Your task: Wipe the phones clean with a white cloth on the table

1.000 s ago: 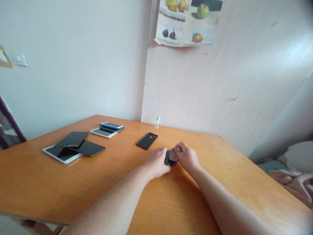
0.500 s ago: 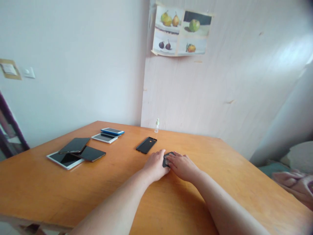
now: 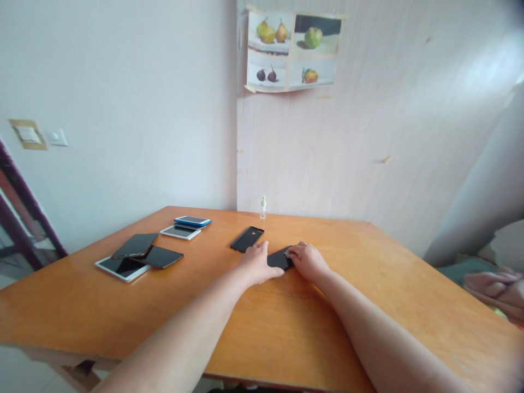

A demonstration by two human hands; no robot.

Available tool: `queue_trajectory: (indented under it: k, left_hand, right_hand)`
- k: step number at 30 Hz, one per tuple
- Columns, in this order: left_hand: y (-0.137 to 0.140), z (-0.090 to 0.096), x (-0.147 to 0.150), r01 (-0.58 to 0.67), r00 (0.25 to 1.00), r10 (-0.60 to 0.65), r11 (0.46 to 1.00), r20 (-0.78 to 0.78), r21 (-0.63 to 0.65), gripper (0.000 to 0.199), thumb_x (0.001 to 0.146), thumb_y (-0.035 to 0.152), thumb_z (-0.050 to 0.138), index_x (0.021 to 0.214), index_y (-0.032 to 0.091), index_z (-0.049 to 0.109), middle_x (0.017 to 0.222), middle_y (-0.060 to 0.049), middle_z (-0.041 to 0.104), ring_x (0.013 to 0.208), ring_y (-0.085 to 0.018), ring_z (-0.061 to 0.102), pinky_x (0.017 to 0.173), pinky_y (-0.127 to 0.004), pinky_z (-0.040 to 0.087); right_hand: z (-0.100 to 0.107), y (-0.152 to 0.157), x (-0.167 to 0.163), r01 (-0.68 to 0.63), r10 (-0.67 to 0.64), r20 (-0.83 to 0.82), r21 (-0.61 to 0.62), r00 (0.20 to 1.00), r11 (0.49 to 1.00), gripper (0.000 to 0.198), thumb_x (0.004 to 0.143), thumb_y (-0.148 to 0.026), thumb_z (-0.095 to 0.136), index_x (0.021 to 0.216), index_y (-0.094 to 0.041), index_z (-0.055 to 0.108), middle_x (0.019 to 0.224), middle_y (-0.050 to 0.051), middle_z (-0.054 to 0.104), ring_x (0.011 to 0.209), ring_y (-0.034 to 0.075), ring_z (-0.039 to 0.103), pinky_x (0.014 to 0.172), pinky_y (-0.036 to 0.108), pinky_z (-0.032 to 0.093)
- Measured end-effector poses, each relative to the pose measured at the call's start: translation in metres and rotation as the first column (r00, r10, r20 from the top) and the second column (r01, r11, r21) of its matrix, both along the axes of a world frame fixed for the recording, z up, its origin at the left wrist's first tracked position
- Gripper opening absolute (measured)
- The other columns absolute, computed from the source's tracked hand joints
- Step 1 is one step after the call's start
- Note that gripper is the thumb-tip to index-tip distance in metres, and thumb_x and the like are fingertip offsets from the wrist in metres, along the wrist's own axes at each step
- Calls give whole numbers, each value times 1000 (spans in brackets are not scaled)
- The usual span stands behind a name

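A black phone [image 3: 279, 260] lies on the wooden table between my two hands. My left hand [image 3: 257, 265] holds it at its left end, thumb along the near edge and fingers at the far side. My right hand [image 3: 308, 262] is closed over the phone's right end, pressing a small crumpled greyish cloth [image 3: 287, 253] against the dark surface. Most of the cloth is hidden under the fingers. Just beyond my left hand lies a black phone case [image 3: 247, 239], its hollow side up with a camera hole showing.
On the left of the table [image 3: 196, 311] lie a white tablet [image 3: 123, 268], two dark devices [image 3: 135, 245] [image 3: 164, 256] overlapping it, a white phone [image 3: 180, 232] and a blue-edged phone [image 3: 192, 221]. A small clear pump bottle [image 3: 263, 208] stands at the back edge by the wall.
My right hand has slid right along the phone with the cloth, so more of the dark surface shows. My left hand has shifted slightly left. The camera view has turned a little.
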State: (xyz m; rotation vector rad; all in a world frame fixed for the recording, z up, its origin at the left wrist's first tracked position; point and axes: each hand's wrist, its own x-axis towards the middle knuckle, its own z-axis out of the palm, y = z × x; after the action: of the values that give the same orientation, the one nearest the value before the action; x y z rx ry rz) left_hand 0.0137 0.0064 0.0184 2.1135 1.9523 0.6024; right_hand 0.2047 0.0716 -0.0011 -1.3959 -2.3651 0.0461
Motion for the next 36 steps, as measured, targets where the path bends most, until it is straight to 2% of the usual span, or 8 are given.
queue_trajectory:
  k: [4, 11, 18, 20, 24, 27, 33, 36]
  left_hand:
    - [-5, 0, -14, 70, 997, -71, 997, -37, -26, 101, 55, 67, 70, 138, 17, 40, 139, -19, 48, 126, -39, 45, 98, -43, 38]
    - [-6, -28, -21, 66, 997, -69, 989, 19, 130, 87, 63, 57, 70, 135, 18, 41, 132, -14, 55, 123, -33, 48, 100, -39, 37]
    - [-3, -30, -20, 87, 996, -85, 979, -16, 184, 70, 70, 37, 63, 132, 13, 42, 123, -15, 59, 110, -32, 55, 94, -41, 41]
    - [-3, -31, -20, 81, 997, -83, 977, 4, 196, 72, 70, 38, 64, 133, 13, 41, 123, -15, 59, 109, -31, 55, 94, -41, 42]
    - [-5, -30, -17, 63, 996, -75, 981, 57, 184, 82, 62, 45, 71, 132, 15, 41, 122, -14, 59, 113, -32, 53, 95, -41, 42]
    - [-5, -30, -16, 54, 994, -67, 986, 81, 161, 90, 60, 47, 73, 136, 16, 37, 123, -14, 59, 117, -33, 52, 96, -41, 41]
    - [-5, -31, -17, 69, 993, -84, 983, 84, 173, 88, 69, 44, 64, 143, 12, 28, 129, -17, 56, 121, -34, 49, 97, -42, 41]
    - [-5, -30, -16, 59, 994, -73, 986, 86, 156, 94, 66, 46, 67, 144, 11, 27, 128, -17, 56, 121, -35, 49, 97, -43, 41]
  right_hand:
    - [3, -1, 1, 47, -47, -15, 3, 999, 999, 27, 88, -19, 47, 106, -19, 68, 102, 9, 64, 93, 18, 58, 81, 25, 40]
    - [13, -16, -10, 17, -14, 141, -25, 990, 1000, 30, 88, -15, 43, 97, -18, 71, 101, 11, 70, 98, 23, 61, 87, 30, 41]
    - [23, -64, -39, -406, 418, 118, -112, 901, 907, 48, 101, -38, 21, 125, -21, 58, 138, 10, 54, 127, 23, 49, 109, 43, 32]
    - [21, -59, -36, -384, 401, 119, -141, 908, 912, 50, 102, -40, 18, 131, -23, 54, 144, 8, 48, 134, 23, 42, 112, 49, 25]
    - [12, -28, -17, -102, 130, 189, -148, 973, 984, 52, 101, -41, 19, 139, -21, 47, 148, 11, 42, 140, 26, 32, 113, 57, 17]
    - [8, -21, -13, 26, 5, 198, -153, 980, 988, 54, 101, -43, 20, 143, -19, 43, 150, 12, 38, 142, 28, 27, 112, 61, 13]
    - [16, -55, -38, -341, 371, 71, -262, 926, 903, 55, 101, -48, 13, 147, -30, 36, 154, 4, 32, 144, 23, 23, 115, 57, 6]
    - [12, -44, -33, -256, 289, 128, -230, 949, 939, 54, 100, -50, 14, 145, -32, 38, 153, 2, 34, 144, 24, 20, 113, 61, 2]
